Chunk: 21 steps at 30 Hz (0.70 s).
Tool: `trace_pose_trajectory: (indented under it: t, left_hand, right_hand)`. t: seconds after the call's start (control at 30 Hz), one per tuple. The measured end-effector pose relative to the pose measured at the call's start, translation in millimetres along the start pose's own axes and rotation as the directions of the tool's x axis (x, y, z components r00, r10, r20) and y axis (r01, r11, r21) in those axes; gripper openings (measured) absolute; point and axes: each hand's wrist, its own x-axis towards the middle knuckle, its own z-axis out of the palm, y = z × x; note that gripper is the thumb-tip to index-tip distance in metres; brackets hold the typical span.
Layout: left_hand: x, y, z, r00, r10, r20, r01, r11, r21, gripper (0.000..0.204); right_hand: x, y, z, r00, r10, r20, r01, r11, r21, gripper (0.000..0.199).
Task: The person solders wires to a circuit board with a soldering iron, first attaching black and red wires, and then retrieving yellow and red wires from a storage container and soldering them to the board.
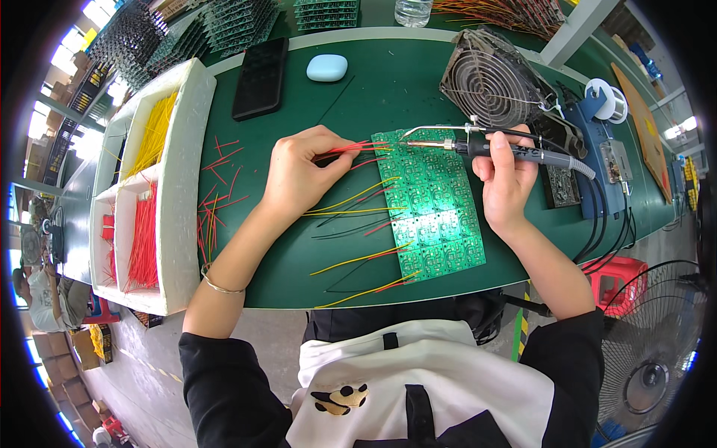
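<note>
A green circuit board panel [441, 216] lies on the green work mat, with yellow, red and black wires [355, 201] sticking out from its left edge. My left hand [302, 164] pinches red wires [358, 148] whose far ends reach the panel's upper left corner. In my right hand [508, 175] is a soldering iron [478, 147], gripped by its black handle. Its metal tip points left, over the top row of the panel close to the red wire ends. A thin metal tube runs along the iron toward the tip; whether the tip touches is too small to tell.
A white foam box [190, 187] of yellow and red wires stands left, with loose wire pieces [216, 198] beside it. A black phone [260, 78], a pale blue case [327, 68] and a small fan [489, 78] sit farther back. At right is a blue soldering station [605, 160] with a solder spool [609, 103].
</note>
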Motion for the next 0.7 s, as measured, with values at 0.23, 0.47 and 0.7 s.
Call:
trace_pose_trajectory:
  t: [0.23,0.47,0.7]
  left_hand:
    - [1,9,-3,0.999,0.031,-0.02,-0.029,0.995,0.093,0.011]
    - [1,-5,-11,0.997,0.035,-0.072,-0.031,0.998,0.045,0.011]
    - [-2,13,-24,0.961,0.193,-0.2,-0.138,0.956,0.259,0.014]
  right_hand:
    - [2,-4,3,0.999,-0.021,-0.028,0.02,0.999,-0.035,0.013]
    - [1,-6,4,0.999,-0.02,-0.035,0.019,0.999,-0.033,0.012]
    - [-14,-16,-9,0.996,0.03,-0.088,-0.028,0.999,0.025,0.011]
